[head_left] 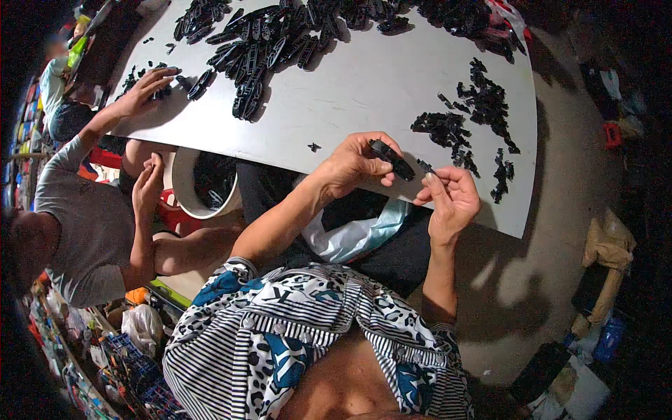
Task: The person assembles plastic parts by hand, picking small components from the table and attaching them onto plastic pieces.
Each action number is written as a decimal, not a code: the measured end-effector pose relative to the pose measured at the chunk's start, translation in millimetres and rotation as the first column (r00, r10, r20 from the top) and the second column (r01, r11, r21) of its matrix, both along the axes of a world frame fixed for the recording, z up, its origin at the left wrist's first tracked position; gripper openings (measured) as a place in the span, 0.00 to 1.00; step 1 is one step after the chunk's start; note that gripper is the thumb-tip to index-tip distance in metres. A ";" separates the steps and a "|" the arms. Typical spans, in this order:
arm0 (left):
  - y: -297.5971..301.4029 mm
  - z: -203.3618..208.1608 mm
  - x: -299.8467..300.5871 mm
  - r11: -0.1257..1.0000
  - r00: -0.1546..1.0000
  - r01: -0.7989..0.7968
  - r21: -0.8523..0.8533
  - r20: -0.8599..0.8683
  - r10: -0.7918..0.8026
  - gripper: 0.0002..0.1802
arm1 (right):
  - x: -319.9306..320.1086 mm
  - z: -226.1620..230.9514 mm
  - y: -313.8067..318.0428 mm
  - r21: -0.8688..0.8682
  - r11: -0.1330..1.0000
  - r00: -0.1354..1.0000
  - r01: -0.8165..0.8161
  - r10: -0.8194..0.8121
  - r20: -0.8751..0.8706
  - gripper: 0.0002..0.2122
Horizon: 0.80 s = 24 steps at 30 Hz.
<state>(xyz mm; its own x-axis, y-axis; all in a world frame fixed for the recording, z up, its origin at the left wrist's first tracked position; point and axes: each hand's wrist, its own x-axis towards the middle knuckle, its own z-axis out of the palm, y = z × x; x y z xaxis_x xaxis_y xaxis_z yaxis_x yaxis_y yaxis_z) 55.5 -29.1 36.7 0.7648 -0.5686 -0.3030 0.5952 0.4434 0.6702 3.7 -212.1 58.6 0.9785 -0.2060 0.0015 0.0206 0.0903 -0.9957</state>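
In my left hand (360,162) is a long black plastic part (392,159), held between thumb and fingers over the near edge of the white table (336,112). Close beside it, my right hand (449,199) pinches a small black plastic piece (424,166) by its end. The two parts are apart by a small gap. Ahead of my right hand lies a scattered pile of small black pieces (444,129). One loose black piece (313,147) rests on the table left of my left hand.
A heap of long black parts (259,52) covers the table's far side, with a red and clear bag (509,17) at far right. On the left a co-worker's hand (150,87) touches small black pieces. A white bucket (183,183) of black parts stands below the table edge.
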 end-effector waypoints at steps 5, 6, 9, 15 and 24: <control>-3.2 -4.0 -0.4 0.998 0.998 0.046 0.033 0.043 -0.048 0.12 | -2.2 -0.2 4.1 -0.033 0.999 0.999 -0.020 0.022 0.038 0.06; -5.4 -3.2 -1.0 0.999 0.998 0.037 -0.010 0.060 -0.036 0.13 | -2.3 -0.9 5.2 0.010 1.000 0.998 -0.029 0.028 0.054 0.06; -13.7 -0.2 -5.9 0.994 0.998 0.002 -0.112 0.063 0.005 0.13 | -2.3 2.0 8.9 0.019 0.997 0.997 -0.070 0.070 0.012 0.06; -19.4 -8.9 -7.5 0.988 0.995 0.035 -0.147 0.101 -0.020 0.15 | -1.2 -8.4 9.8 -0.128 0.992 0.978 0.018 0.009 0.207 0.05; -14.1 -13.9 -6.0 0.972 0.999 0.018 -0.235 -0.043 -0.028 0.20 | 9.0 -6.0 3.9 -0.304 0.952 0.959 0.040 0.049 0.280 0.07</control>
